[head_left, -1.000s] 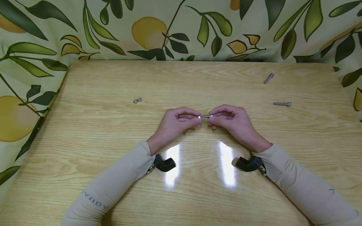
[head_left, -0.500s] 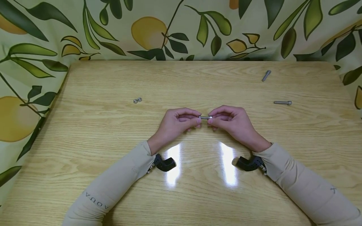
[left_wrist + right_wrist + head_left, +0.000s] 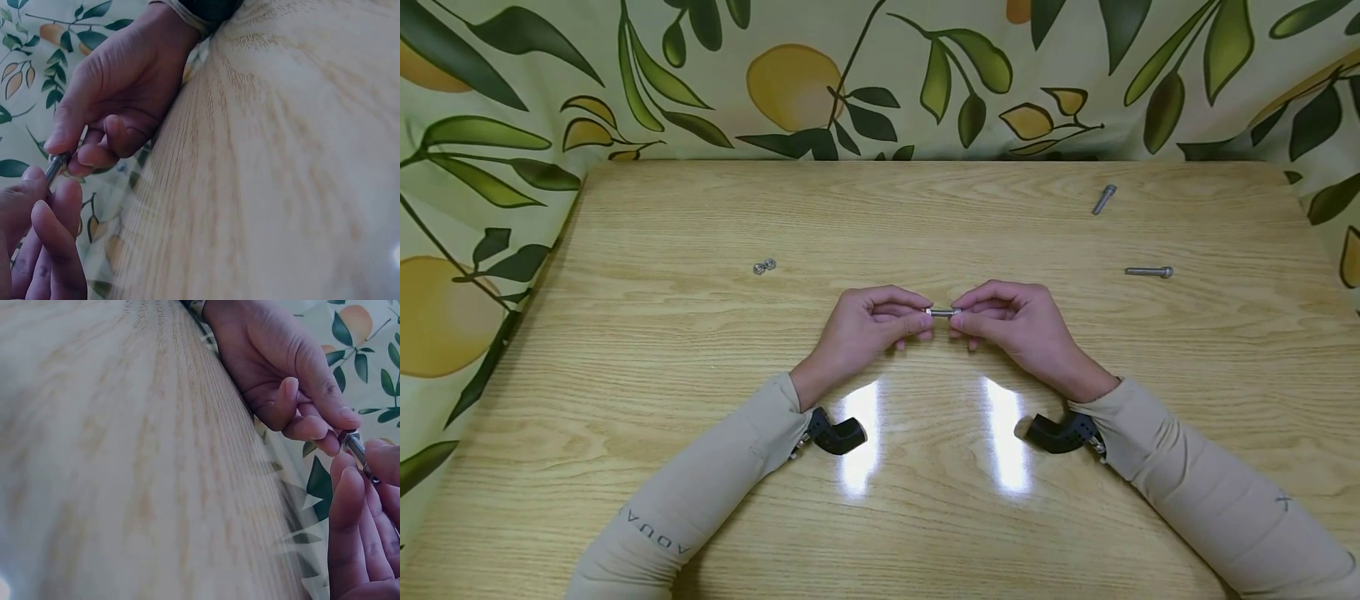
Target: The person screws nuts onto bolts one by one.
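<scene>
In the head view, a metal bolt (image 3: 942, 313) lies level between my two hands above the table. My left hand (image 3: 874, 323) pinches a hex nut (image 3: 928, 312) at the bolt's left end between thumb and fingertips. At the other end, my right hand (image 3: 1017, 325) pinches the bolt's head, which the fingertips mostly cover. The right wrist view shows the threaded shank (image 3: 356, 450) running from the nut (image 3: 348, 434) toward the right hand (image 3: 359, 531). Seen from the left wrist, the far right hand (image 3: 119, 87) and the near left hand (image 3: 47, 237) meet at the bolt.
Two loose nuts (image 3: 759, 268) lie side by side, left of the hands. Two more bolts rest at the right: a slanted bolt (image 3: 1103, 200) near the back edge and a level bolt (image 3: 1148, 272). A leaf-patterned cloth (image 3: 910, 75) hangs behind the wooden table (image 3: 925, 225).
The right fingertips have shifted slightly around the bolt's head and sit a touch nearer the left hand. The left hand stays almost still on the nut.
</scene>
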The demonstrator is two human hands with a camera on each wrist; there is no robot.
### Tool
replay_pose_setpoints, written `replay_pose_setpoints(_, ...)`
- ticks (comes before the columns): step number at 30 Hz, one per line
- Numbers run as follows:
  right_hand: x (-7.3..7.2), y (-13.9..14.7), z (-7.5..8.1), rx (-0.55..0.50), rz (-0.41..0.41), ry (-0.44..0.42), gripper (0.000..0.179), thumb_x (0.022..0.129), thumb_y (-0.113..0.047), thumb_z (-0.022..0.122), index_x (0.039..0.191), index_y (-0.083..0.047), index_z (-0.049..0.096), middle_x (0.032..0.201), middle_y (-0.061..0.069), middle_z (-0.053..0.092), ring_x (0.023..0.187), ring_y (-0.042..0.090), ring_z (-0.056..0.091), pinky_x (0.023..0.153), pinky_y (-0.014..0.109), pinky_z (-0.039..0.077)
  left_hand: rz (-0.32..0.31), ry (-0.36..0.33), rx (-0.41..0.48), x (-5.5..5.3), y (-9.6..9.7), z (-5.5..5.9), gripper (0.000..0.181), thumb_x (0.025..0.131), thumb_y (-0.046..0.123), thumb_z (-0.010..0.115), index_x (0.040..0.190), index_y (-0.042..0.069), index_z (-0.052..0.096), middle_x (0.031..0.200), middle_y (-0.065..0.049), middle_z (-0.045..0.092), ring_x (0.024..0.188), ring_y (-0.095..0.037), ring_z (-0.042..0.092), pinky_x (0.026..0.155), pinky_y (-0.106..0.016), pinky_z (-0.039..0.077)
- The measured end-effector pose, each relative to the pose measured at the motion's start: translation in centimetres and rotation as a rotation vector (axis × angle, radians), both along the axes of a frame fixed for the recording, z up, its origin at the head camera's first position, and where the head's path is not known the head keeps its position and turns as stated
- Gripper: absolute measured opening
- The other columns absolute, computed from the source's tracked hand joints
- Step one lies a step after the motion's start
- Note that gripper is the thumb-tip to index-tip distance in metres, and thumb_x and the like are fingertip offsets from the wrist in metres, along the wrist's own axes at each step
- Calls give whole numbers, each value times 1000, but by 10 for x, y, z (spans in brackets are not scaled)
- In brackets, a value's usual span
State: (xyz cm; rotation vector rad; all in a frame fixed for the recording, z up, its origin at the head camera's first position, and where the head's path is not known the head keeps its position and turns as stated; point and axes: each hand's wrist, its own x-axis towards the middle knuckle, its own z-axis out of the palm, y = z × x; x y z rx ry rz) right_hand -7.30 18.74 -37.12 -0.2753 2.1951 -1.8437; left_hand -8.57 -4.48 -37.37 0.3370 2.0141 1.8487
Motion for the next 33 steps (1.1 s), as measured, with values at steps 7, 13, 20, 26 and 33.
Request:
replay_pose_setpoints(7, 0, 0, 2, -11, 3, -17, 25, 88, -23, 73, 104, -4, 70, 84, 3, 78, 70, 19, 72, 63, 31, 59, -9, 28, 14, 0, -1, 0, 27, 86, 19, 74, 110, 7, 72, 97, -10, 77, 87, -17, 75, 63, -24, 57)
replay_pose_setpoints(13, 0, 0, 2, -8, 10, -9, 24, 89, -22, 72, 104, -4, 69, 85, 3, 78, 71, 19, 73, 63, 31, 59, -14, 23, 11, 0, -1, 0, 28, 86, 20, 74, 111, 8, 72, 94, -9, 77, 85, -17, 75, 64, -26, 58)
replay_pose_setpoints(20, 0, 0, 2, 2, 10, 19, 22, 88, -22, 72, 103, -6, 70, 86, 6, 78, 70, 20, 72, 63, 31, 58, -13, 36, 16, 0, -1, 1, 26, 87, 19, 74, 111, 8, 73, 94, -9, 77, 85, -17, 74, 65, -25, 57)
replay_pose_setpoints(26, 0, 0, 1, 6, 16, 27, 22, 89, -20, 72, 104, -3, 69, 84, 0, 78, 68, 20, 71, 62, 30, 58, -9, 41, 7, 0, -1, 0, 26, 86, 21, 74, 109, 9, 73, 93, -9, 77, 82, -16, 74, 63, -25, 56)
replay_pose_setpoints(33, 2, 0, 2, 31, 4, 35, 24, 87, -17, 74, 105, -1, 69, 83, -5, 76, 71, 17, 71, 63, 27, 58, -7, 30, -8, 0, -1, 0, 24, 87, 22, 74, 108, 9, 73, 90, -9, 78, 79, -18, 74, 60, -26, 56)
